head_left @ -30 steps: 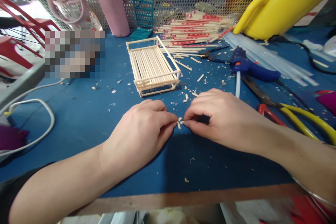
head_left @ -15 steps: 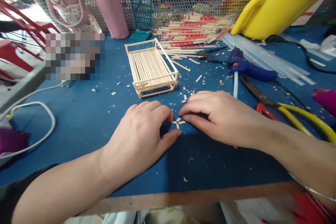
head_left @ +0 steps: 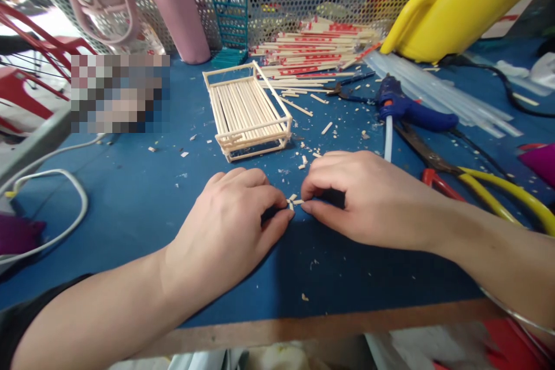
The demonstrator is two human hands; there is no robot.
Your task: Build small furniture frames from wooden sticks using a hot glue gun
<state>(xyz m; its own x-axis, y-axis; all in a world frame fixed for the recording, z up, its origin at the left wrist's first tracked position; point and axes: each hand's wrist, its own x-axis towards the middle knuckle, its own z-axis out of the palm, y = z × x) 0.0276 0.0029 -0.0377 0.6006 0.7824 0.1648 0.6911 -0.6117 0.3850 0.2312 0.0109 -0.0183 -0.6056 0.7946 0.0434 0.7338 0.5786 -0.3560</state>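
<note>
Several tiny wood pieces (head_left: pixel 297 202) lie in a star-like pattern on the blue table, between my two hands. My left hand (head_left: pixel 236 222) rests at their left, thumb and forefinger closed near the left and lower pieces. From the right, my right hand (head_left: pixel 359 199) has its thumb and forefinger drawn together at the tip of the right piece. The fingertips partly cover the small pieces. Behind my hands stands a small frame of wooden sticks (head_left: pixel 249 110), with a slatted floor and raised rails.
Wrapped chopsticks (head_left: pixel 312 49) are piled at the back. On the right are a blue glue gun (head_left: pixel 416 113), glue sticks (head_left: pixel 437 92), yellow-handled shears (head_left: pixel 489 185) and a yellow watering can (head_left: pixel 459 14). A pink bottle (head_left: pixel 176 8) stands back left; a white cable (head_left: pixel 80 196) lies left.
The fingers of both hands have closed in on the small pieces, with the left fingertips nearer together. The whole view has shifted slightly.
</note>
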